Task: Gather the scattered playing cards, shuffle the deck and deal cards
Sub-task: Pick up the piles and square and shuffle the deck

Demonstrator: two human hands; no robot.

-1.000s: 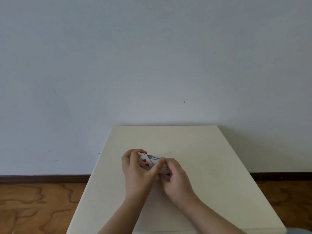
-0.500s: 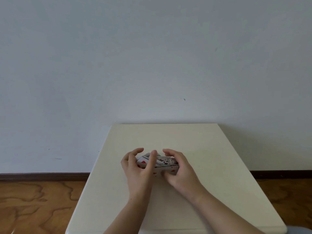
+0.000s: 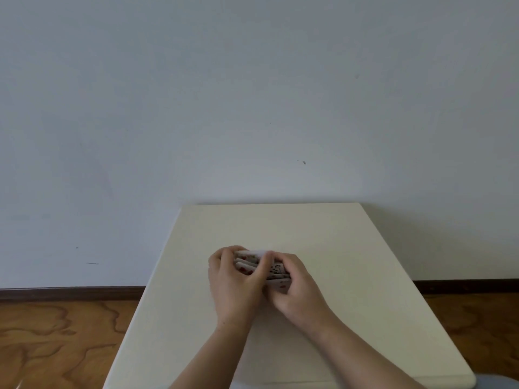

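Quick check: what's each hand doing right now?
Left hand: closed on the cards.
Right hand: closed on the same cards.

Matt table (image 3: 323, 234), seemingly glossy cards (image 3: 247, 261)

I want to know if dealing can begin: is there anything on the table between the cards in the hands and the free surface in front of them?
Nothing visible. Left hand and right hand hold the cards; the table beyond shows no objects.
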